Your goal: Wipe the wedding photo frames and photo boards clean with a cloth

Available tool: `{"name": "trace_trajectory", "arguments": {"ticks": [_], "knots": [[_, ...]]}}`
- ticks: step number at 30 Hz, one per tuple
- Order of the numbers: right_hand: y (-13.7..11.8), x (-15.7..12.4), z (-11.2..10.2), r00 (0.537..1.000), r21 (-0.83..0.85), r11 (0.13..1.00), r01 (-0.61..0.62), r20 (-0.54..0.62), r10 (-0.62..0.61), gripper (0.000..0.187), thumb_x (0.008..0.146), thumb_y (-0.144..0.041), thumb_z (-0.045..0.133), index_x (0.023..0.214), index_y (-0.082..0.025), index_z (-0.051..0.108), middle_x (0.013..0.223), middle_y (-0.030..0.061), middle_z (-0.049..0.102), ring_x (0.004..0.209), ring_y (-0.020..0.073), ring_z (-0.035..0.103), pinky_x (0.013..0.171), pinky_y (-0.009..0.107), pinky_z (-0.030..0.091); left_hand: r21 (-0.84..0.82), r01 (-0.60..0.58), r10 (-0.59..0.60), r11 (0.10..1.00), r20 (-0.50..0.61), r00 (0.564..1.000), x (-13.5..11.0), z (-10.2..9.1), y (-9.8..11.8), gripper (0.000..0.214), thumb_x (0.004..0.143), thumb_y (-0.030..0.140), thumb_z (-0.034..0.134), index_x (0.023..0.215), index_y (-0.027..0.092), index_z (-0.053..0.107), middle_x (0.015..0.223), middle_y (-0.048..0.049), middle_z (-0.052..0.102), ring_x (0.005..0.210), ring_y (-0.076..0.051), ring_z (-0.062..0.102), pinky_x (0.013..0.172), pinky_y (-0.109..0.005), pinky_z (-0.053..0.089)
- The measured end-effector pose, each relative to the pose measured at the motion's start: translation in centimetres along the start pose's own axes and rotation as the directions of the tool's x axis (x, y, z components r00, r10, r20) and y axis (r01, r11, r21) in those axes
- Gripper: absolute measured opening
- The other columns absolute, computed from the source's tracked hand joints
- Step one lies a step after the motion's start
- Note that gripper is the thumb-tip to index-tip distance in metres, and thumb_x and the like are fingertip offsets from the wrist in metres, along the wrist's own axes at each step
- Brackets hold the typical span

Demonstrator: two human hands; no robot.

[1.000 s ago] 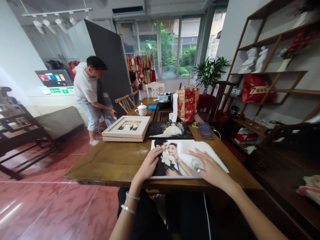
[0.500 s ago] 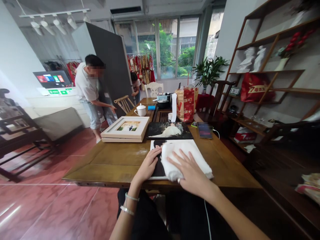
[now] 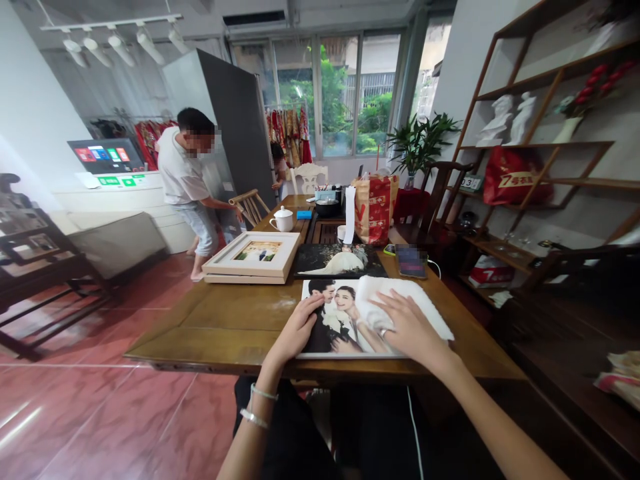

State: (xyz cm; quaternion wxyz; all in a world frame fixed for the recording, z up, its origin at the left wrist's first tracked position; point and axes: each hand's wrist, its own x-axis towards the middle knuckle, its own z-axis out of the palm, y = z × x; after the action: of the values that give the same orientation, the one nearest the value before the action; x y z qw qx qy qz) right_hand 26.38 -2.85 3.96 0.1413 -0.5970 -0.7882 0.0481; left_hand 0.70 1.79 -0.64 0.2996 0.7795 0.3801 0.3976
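Note:
A photo print (image 3: 327,333) of a couple lies flat near the table's front edge. My left hand (image 3: 300,325) rests over its left edge, fingers stretched out and holding nothing. A folded white towel (image 3: 425,310) covers the print's right part and reaches past its right edge. On top of that towel lies my right hand (image 3: 413,327), its fingers extended and pressing down on the cloth. Just behind, a dark photo panel (image 3: 373,263) showing a white dress lies flat. To the left of it are stacked pale frames (image 3: 290,257) with a picture in the top one.
Farther back on the wooden table (image 3: 210,333) stand a lidded white cup (image 3: 283,220), a blue box (image 3: 304,215) and a red-and-tan paper bag (image 3: 375,210). A phone (image 3: 411,261) with a cable lies at right. A person (image 3: 183,173) bends beside a tall grey panel (image 3: 233,120).
My right hand and the towel have slid to the right, uncovering the couple's faces on the print. My left hand stays in place. The person at the back has shifted slightly right with the grey panel.

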Motion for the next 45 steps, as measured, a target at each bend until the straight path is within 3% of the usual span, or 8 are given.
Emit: {"name": "trace_trajectory", "arguments": {"ticks": [8,15,20,23,30,35,39,45], "knots": [[-7.9,-3.9,1.0,0.925,0.197,0.913,0.357,0.061,-0.375,0.077,0.062,-0.013,0.049,0.138,-0.016,0.044,0.148,0.0088,0.036,0.141,0.0258,0.016,0.115,0.047,0.008,-0.045,0.071,-0.073,0.996,-0.043,0.996,0.1,0.0,0.3,0.037,0.094,0.028,0.038,0.124,0.017,0.057,0.138,-0.0098,0.051,0.131,-0.021,0.043,0.114,-0.041,0.027],[-4.4,-5.8,-1.0,0.963,0.185,0.961,0.207,0.133,-0.234,0.08,0.058,-0.007,0.043,0.135,-0.025,0.049,0.145,-0.0026,0.04,0.14,0.0205,0.021,0.116,0.045,0.011,0.061,-0.016,0.017,0.998,-0.023,1.0,0.0,0.1,0.4,0.035,0.089,0.023,0.05,0.123,0.022,0.057,0.138,-0.0089,0.051,0.132,-0.022,0.041,0.113,-0.044,0.027],[0.2,-1.9,-0.7,0.998,0.032,0.999,-0.043,0.051,0.042,0.065,0.069,-0.01,0.045,0.133,-0.016,0.051,0.144,0.0064,0.043,0.138,0.0277,0.026,0.112,0.049,0.019,0.074,-0.017,0.018,0.997,-0.012,1.0,-0.1,-0.1,0.3,0.035,0.089,0.021,0.047,0.122,0.022,0.058,0.137,-0.0085,0.051,0.133,-0.021,0.04,0.114,-0.044,0.027],[0.4,1.5,-0.2,0.995,-0.008,0.995,-0.097,0.036,0.097,0.059,0.075,-0.016,0.047,0.134,-0.012,0.049,0.144,0.0126,0.042,0.137,0.0351,0.024,0.108,0.056,0.02,0.073,-0.025,0.026,0.997,-0.007,1.0,-0.1,-0.1,0.2,0.036,0.09,0.021,0.047,0.124,0.023,0.057,0.138,-0.0081,0.05,0.133,-0.021,0.04,0.114,-0.044,0.026],[-5.1,8.8,0.7,0.985,0.074,0.989,0.127,0.105,-0.134,0.044,0.081,-0.029,0.05,0.123,-0.018,0.058,0.133,0.0129,0.054,0.132,0.0333,0.034,0.105,0.053,0.025,0.076,-0.006,0.007,0.997,-0.02,1.0,-0.1,-0.1,0.5,0.034,0.089,0.021,0.049,0.122,0.023,0.058,0.136,-0.0071,0.051,0.131,-0.022,0.041,0.113,-0.042,0.028],[-7.5,10.4,1.6,0.969,0.108,0.971,0.215,0.101,-0.226,0.052,0.083,-0.037,0.05,0.129,-0.014,0.054,0.138,0.0142,0.049,0.135,0.0337,0.029,0.108,0.053,0.021,0.08,0.005,-0.003,0.997,-0.025,1.0,0.1,0.0,1.0,0.03,0.088,0.021,0.05,0.115,0.02,0.061,0.127,-0.0089,0.057,0.123,-0.023,0.047,0.11,-0.042,0.032],[-5.6,8.8,1.6,0.976,0.105,0.975,0.197,0.071,-0.205,0.056,0.079,-0.026,0.05,0.135,-0.018,0.048,0.143,0.0087,0.045,0.137,0.0287,0.026,0.111,0.05,0.016,0.071,0.008,-0.007,0.997,-0.011,1.0,0.0,-0.1,0.9,0.033,0.088,0.02,0.049,0.119,0.02,0.059,0.133,-0.0097,0.054,0.128,-0.023,0.044,0.112,-0.044,0.029],[1.2,5.4,0.4,1.0,0.045,0.999,0.023,0.017,-0.023,0.058,0.078,-0.019,0.048,0.136,-0.018,0.047,0.144,0.0068,0.043,0.138,0.0278,0.025,0.111,0.05,0.016,0.043,-0.011,0.011,0.999,-0.014,1.0,-0.2,-0.1,0.4,0.035,0.089,0.02,0.048,0.122,0.022,0.058,0.137,-0.0085,0.051,0.132,-0.022,0.04,0.114,-0.044,0.026]]}}
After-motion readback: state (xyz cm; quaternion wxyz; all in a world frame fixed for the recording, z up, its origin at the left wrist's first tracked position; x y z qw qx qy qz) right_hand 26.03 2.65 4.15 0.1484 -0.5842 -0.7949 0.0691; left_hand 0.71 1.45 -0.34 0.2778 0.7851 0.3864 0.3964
